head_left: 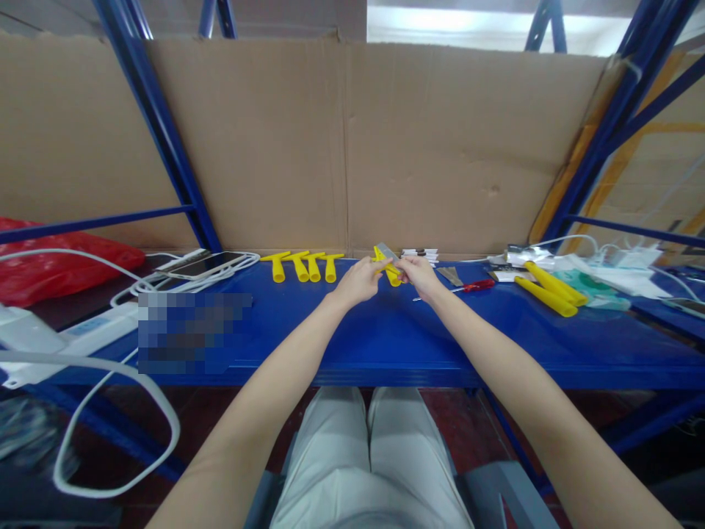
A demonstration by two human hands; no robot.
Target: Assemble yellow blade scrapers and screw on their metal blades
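Note:
Above the blue table, both my hands meet at a yellow T-shaped scraper (394, 278) with a flat grey metal blade (385, 251). My left hand (360, 282) is closed, its fingers pinching the scraper's yellow head from the left. From the right, my right hand (417, 274) pinches the same piece near the blade; its fingertips partly hide the contact. Just right of my right hand lie loose grey metal blades (450, 276) and a red-handled screwdriver (478, 286). Behind it are small black-and-white packets (419, 254).
Several yellow T-shaped handles (302, 268) stand in a row left of my hands. More yellow handles (546, 296) lie at right beside plastic bags (600, 286). A phone-like device (206, 264), white cables (165, 285) and a power strip (99, 329) occupy the left. Cardboard (264, 147) closes off the back.

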